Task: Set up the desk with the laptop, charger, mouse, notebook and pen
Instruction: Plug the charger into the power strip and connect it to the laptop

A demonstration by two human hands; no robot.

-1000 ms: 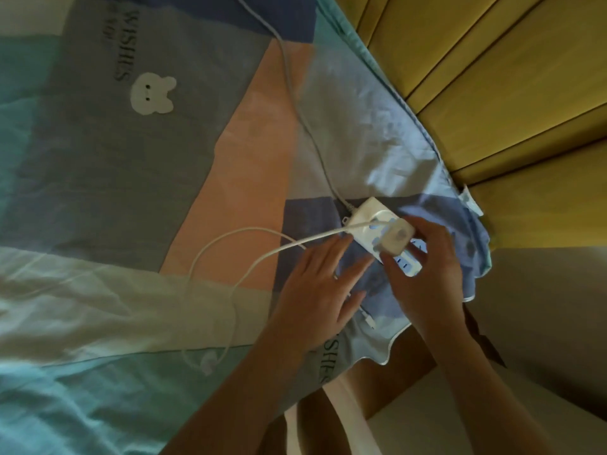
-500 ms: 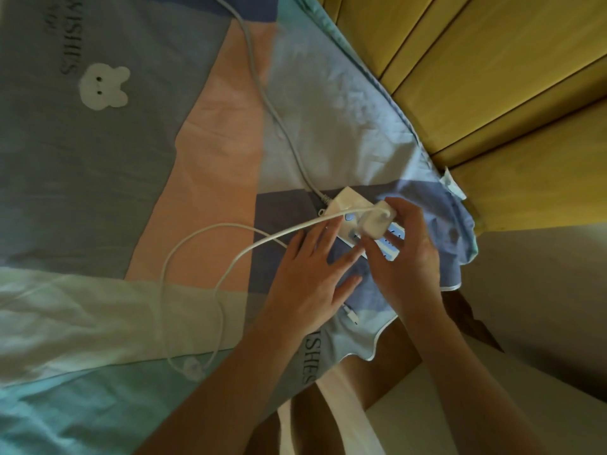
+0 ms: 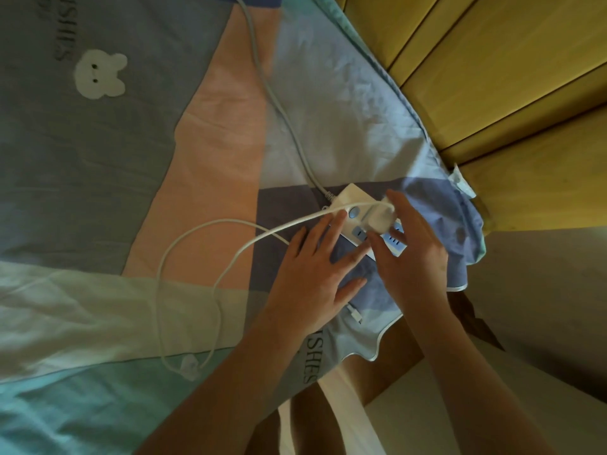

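Head view looks down on a bed [image 3: 98, 307] under a patchwork quilt [image 3: 213, 133] of grey, peach and blue, beside yellow wooden panels [image 3: 492, 77]. One white power strip [image 3: 353, 205] lies near the quilt's corner, its grey cord [image 3: 279, 103] running away. Right hand [image 3: 410, 257] pinches one white charger [image 3: 379, 218], seemingly plugged in; its cable [image 3: 203, 231] loops across the quilt. Left hand [image 3: 312, 277] rests flat, fingers spread, touching the strip.

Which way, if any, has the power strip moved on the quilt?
No. The power strip has its cable end at the same seam of the quilt's dark patch as before; only the camera has shifted.
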